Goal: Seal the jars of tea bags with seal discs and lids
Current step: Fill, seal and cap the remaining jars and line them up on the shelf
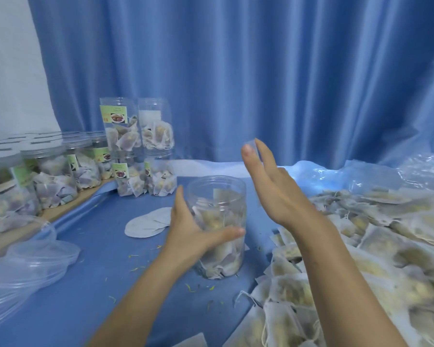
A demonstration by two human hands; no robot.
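Centrally, an open clear jar (217, 226) stands upright on the blue-covered table (85, 284), partly filled with tea bags and with no lid on it. The left hand (193, 234) grips the jar's side, fingers curled round the left wall and the thumb lying across the front. Above and just right of the jar's mouth, the right hand (271, 181) is raised with its fingers nearly straight; thumb and forefinger seem to pinch something small and clear at the tips, though blur makes it hard to tell what it is.

Just left of the jar, a few white seal discs (148, 222) lie overlapping on the table. Farther left, near the table's edge, a stack of clear lids (33, 264) rests. Behind the jar, four jars (140, 146) with tea bags stand stacked two high, and a row of lidded jars (53, 171) runs off to the left of them. Right of the jar, a big heap of loose tea bags (361, 259) covers the table. A blue curtain (236, 71) hangs behind everything.
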